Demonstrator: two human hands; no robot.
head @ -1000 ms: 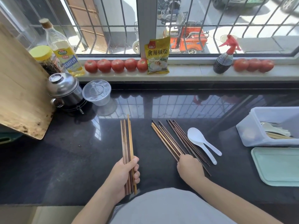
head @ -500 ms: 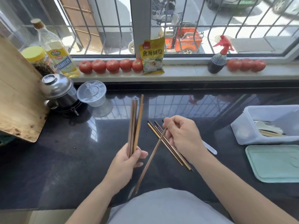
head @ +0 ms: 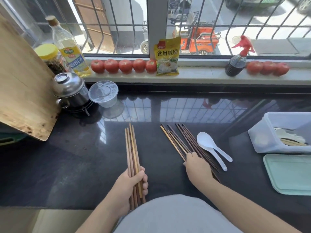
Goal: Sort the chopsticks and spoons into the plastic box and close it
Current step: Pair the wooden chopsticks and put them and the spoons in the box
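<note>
My left hand (head: 129, 184) grips a bundle of brown chopsticks (head: 132, 148) that points away from me over the black counter. To its right, several loose dark and light chopsticks (head: 178, 138) lie fanned on the counter. My right hand (head: 197, 167) sits over their near ends with its fingers curled down onto them. Two white spoons (head: 210, 147) lie just right of that pile. The clear plastic box (head: 262, 137) stands open at the right edge and holds spoons and chopsticks (head: 289, 139). Its pale green lid (head: 289, 174) lies flat in front of it.
A wooden cutting board (head: 21, 81) leans at the left, beside a steel pot (head: 70, 88) and an upturned clear bowl (head: 103, 93). The window sill holds tomatoes (head: 125, 66), an oil bottle (head: 69, 47), a yellow packet (head: 167, 56) and a spray bottle (head: 237, 63).
Half a second ago my right hand carried one chopstick to the raised bundle. Now that hand is back down on the loose pile, and the left hand has lowered its bundle.
</note>
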